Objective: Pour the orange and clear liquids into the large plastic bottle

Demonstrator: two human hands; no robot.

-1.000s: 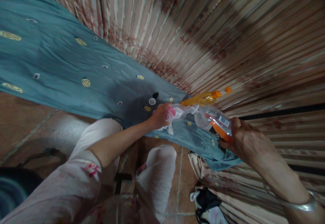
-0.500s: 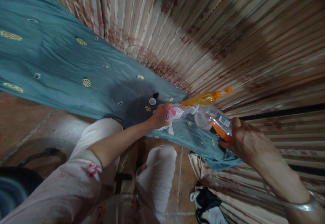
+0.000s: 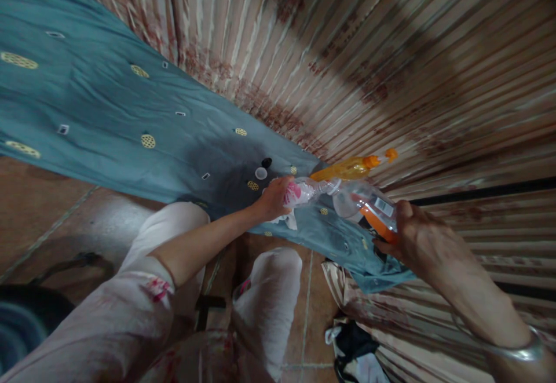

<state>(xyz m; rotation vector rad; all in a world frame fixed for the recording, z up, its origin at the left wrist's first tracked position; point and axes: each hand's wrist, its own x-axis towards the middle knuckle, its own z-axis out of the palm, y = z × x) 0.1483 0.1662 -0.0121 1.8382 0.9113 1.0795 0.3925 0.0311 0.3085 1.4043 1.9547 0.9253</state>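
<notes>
My left hand (image 3: 276, 197) is closed around a clear plastic bottle with a pink label (image 3: 297, 192), its neck pointing right. In my right hand (image 3: 408, 232) is a larger clear bottle with an orange label (image 3: 374, 215), tilted so its mouth meets the smaller bottle's neck. Whether liquid passes between them I cannot tell. Just behind the two necks lies a yellow bottle with an orange cap (image 3: 347, 168). A white cap (image 3: 260, 173) and a black cap (image 3: 266, 163) rest on the cloth left of my left hand. Something white (image 3: 290, 219) shows beneath that hand.
A teal cloth with pineapple prints (image 3: 104, 99) covers the long surface under the bottles. Pleated curtain (image 3: 347, 53) hangs along the far and right sides. Dark and white fabric (image 3: 356, 342) lies on the tiled floor, and a dark round object (image 3: 26, 325) stands at lower left.
</notes>
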